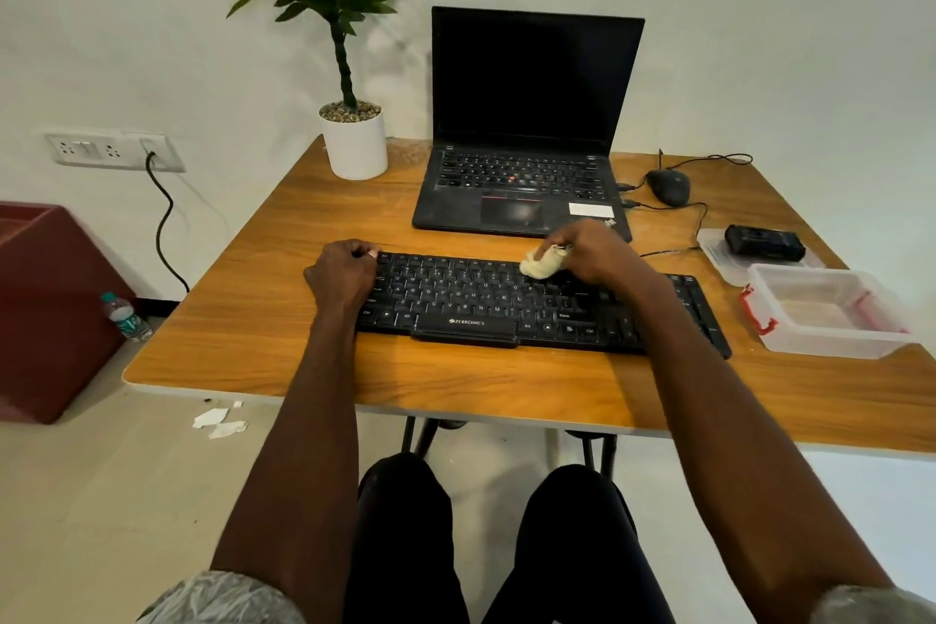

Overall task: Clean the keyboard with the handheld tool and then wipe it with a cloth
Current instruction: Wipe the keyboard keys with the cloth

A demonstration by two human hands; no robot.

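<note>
Right hand [587,251] pinches the cloth [541,264] on the keyboard's [486,304] far edge, while the curled left hand [344,274] grips its left end.

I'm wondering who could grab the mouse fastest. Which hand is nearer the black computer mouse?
Right. The right hand, pressing a cream cloth on the black keyboard, sits below-left of the black computer mouse; the left hand grips the keyboard's far left end.

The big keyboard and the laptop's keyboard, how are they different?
The big keyboard lies flat by itself on the table; the laptop's keyboard belongs to the laptop, under an upright dark screen. The big one is wider and nearer. A hand wipes it with a cloth; nobody touches the laptop's. Both are black.
</note>
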